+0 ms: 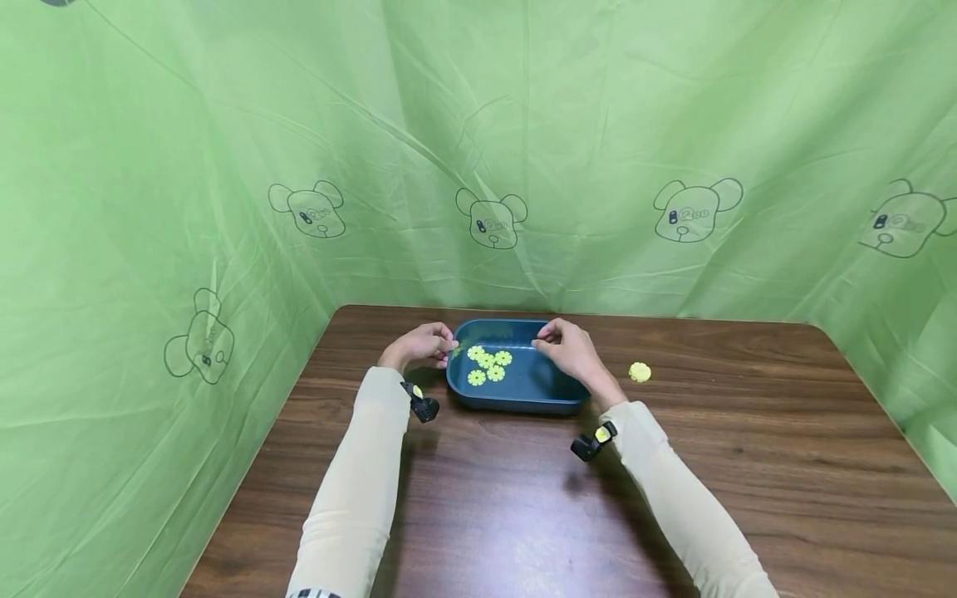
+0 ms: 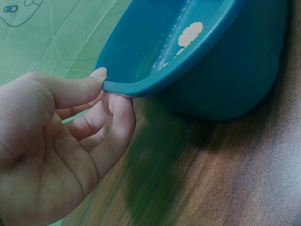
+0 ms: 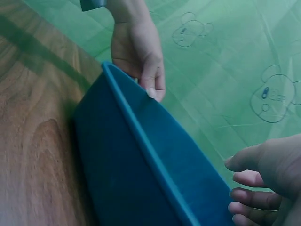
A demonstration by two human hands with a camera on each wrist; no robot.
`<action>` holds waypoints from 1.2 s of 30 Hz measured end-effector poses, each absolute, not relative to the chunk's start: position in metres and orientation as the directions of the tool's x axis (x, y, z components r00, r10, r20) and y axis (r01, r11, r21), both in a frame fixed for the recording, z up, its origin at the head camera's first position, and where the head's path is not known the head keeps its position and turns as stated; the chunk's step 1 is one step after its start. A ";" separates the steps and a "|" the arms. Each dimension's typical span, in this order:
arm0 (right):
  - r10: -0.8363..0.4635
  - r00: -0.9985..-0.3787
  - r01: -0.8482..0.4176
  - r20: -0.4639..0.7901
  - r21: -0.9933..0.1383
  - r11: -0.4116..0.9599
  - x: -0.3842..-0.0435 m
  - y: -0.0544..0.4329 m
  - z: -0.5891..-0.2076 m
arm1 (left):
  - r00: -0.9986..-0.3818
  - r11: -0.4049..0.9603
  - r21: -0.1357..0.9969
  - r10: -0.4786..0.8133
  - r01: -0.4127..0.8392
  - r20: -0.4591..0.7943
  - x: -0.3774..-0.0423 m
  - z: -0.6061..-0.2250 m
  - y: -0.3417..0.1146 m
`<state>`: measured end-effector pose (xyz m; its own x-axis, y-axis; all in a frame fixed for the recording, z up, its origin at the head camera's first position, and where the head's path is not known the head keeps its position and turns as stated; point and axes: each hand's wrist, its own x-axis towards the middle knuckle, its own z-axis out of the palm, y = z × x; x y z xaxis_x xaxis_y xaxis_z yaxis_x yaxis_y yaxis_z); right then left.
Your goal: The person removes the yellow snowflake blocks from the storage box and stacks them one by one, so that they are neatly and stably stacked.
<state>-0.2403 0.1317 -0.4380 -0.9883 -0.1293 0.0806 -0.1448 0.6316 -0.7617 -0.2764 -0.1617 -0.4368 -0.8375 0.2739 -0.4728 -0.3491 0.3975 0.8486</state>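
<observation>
Pinching the blue tub (image 1: 516, 405) by its rim, the left hand (image 1: 420, 344) has it at three o'clock in the head view, two o'clock in the left-wrist view. Right-wrist view: tub at nine o'clock from the loosely parted right hand (image 3: 267, 181).

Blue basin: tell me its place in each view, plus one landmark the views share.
Head: the blue basin sits below and slightly right of centre, on the brown table.
Left wrist: the blue basin takes the upper right, cut off by the top edge.
Right wrist: it slants from upper left of centre to the bottom edge.
Shared landmark: the left hand, at one end of it.
</observation>
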 end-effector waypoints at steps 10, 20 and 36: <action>-0.184 -0.983 -0.124 0.001 -0.741 0.660 -0.249 0.109 -0.454 | -0.834 0.405 0.851 0.293 -0.335 -0.468 -0.280 -0.441 -0.164; -0.217 -0.974 -0.107 -0.057 -0.733 0.672 -0.258 0.095 -0.468 | -0.836 0.409 0.849 0.289 -0.334 -0.467 -0.277 -0.438 -0.163; -0.280 -0.949 -0.128 -0.146 -0.632 0.765 -0.270 0.081 -0.475 | -0.835 0.415 0.849 0.294 -0.326 -0.465 -0.276 -0.436 -0.161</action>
<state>-0.2697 0.0806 -0.4755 -0.9489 -0.2795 -0.1463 -0.1278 0.7646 -0.6317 -0.2756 -0.1614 -0.4358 -0.8352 0.2943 -0.4646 -0.3263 0.4147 0.8494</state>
